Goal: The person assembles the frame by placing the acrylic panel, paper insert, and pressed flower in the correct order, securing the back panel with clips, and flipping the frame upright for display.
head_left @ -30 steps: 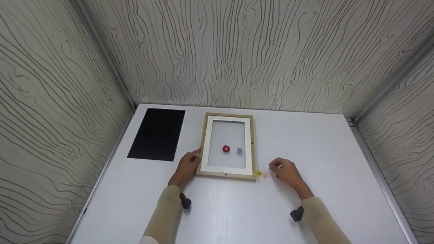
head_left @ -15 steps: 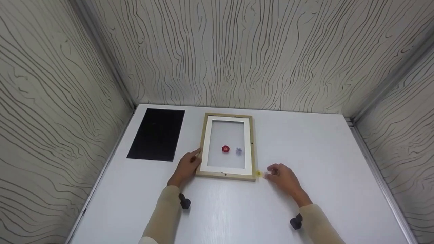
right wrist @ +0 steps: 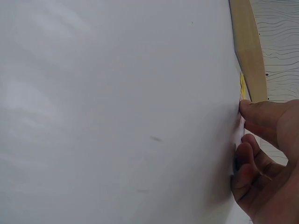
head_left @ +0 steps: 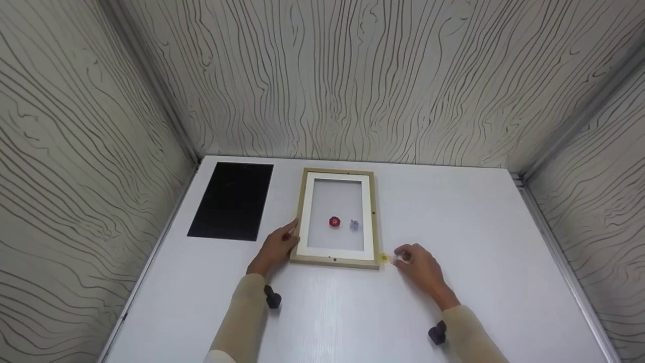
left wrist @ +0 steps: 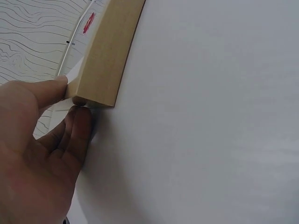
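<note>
A wooden picture frame [head_left: 300, 201] with a white inner border lies on the table. Inside it sit a red flower [head_left: 334, 222] and, to its right, a lavender flower [head_left: 354, 225]. My left hand [head_left: 274, 247] grips the frame's lower left side; in the left wrist view its thumb is against the wood [left wrist: 105, 51] and the other fingers curl low beside it. At the frame's lower right corner lies a yellow flower [head_left: 384, 257]. Just right of that, my right hand [head_left: 421, 264] pinches a pale pink flower [head_left: 394, 259] between thumb and forefinger, mostly hidden by the fingertips.
A black rectangular panel [head_left: 230, 201] lies flat at the left of the white table [head_left: 322, 312]. Walls with a wood-grain pattern [head_left: 332, 80] enclose the back and both sides. Each wrist carries a small dark camera [head_left: 437, 333].
My right hand has come down and slightly left onto the pale pink flower, which lay uncovered beside the yellow one. My left hand keeps its hold on the frame.
</note>
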Tool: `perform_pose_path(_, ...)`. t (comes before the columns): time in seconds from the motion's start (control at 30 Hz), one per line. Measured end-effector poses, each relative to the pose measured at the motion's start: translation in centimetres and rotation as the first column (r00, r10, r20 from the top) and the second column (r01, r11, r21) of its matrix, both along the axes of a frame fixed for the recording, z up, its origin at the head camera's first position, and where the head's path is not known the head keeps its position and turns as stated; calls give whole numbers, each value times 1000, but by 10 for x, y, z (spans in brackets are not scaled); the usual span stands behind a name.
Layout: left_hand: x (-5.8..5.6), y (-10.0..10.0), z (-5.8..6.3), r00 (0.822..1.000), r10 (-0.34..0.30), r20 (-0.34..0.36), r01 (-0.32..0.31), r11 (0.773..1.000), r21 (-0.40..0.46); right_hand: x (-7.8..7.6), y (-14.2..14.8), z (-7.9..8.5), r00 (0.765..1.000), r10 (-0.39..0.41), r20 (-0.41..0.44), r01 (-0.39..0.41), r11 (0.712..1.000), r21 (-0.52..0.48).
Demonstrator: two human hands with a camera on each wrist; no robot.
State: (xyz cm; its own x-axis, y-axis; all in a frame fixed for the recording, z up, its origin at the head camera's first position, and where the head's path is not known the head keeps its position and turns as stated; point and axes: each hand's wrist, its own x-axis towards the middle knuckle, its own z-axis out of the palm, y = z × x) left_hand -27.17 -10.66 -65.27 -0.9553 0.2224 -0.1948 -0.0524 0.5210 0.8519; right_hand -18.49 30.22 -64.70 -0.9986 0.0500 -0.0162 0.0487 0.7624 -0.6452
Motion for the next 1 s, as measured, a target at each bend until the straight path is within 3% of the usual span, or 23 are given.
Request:
perform_pose_path(0.23, -5, -1, 2, 999, -45, -28, 44, 999, -32, 1, -1, 1, 1000, -13, -5, 12, 1000, -7)
perform_pose_path(0.53, -6, -1, 0, 1000, -25, 14, 25, 999, -25, 0, -2, -1, 999, -13, -32, 13, 1000, -2)
perform_pose_path(0.77, -6, -2, -2, 999, -45, -9, 45, 999, -4, -2, -1, -1, 1000, -10, -25, 11, 1000, 22)
perform_pose_path(1.0, -5, -3, -3, 999, -30, 14, 30, 999, 22, -2, -1, -1, 1000, -20, -5, 20, 1000, 22)
